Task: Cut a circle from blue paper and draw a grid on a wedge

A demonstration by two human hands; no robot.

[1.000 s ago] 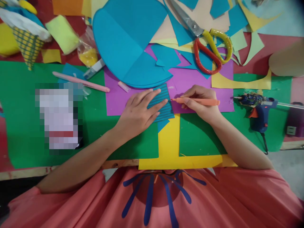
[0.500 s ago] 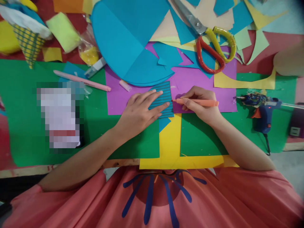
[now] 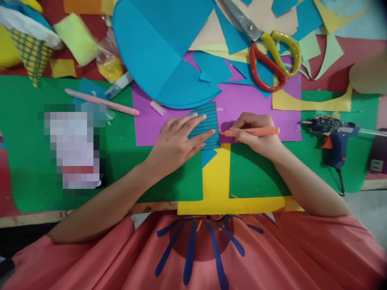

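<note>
My left hand point(image 3: 179, 139) lies flat with its fingers spread over a small blue paper piece point(image 3: 208, 117) marked with dark parallel lines. Part of that piece is hidden under the fingers. In my right hand point(image 3: 256, 131) is an orange marker point(image 3: 263, 131), gripped between thumb and fingers. Its tip points left and meets, or nearly meets, the right edge of the striped piece. Beneath both hands is a purple sheet point(image 3: 145, 129). Just beyond my left hand sits a large blue paper disc point(image 3: 148, 52) with crease lines.
Scissors point(image 3: 266, 60) with red and yellow handles lie among paper scraps at the back. A blue glue gun point(image 3: 337, 141) rests on the right, its red light lit. Left are a pink pen point(image 3: 102, 101) and a blurred-out pale object point(image 3: 72, 149). Yellow paper point(image 3: 216, 177) runs along the front edge.
The marker tip has dropped slightly along the right edge of the striped piece. My left hand stays in place on the paper. The whole view has shifted very slightly.
</note>
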